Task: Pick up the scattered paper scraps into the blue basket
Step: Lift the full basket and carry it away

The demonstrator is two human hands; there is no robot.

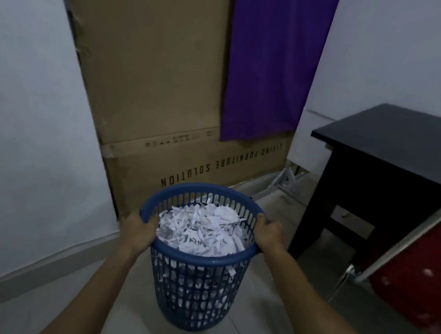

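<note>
A blue plastic lattice basket (194,290) is in the middle of the view, above the pale tiled floor. White paper scraps (201,230) fill it almost to the rim. My left hand (139,230) grips the rim on the left side, thumb curled inside. My right hand (268,234) grips the rim on the right side. Both forearms reach in from the bottom of the frame. The basket's base appears held off the floor, though I cannot tell for certain.
A tall cardboard box (152,76) leans against the far wall, a purple cloth (272,63) hanging over its right part. A black side table (389,169) stands at the right, with a red item (427,267) and metal tube beside it. White wall at left.
</note>
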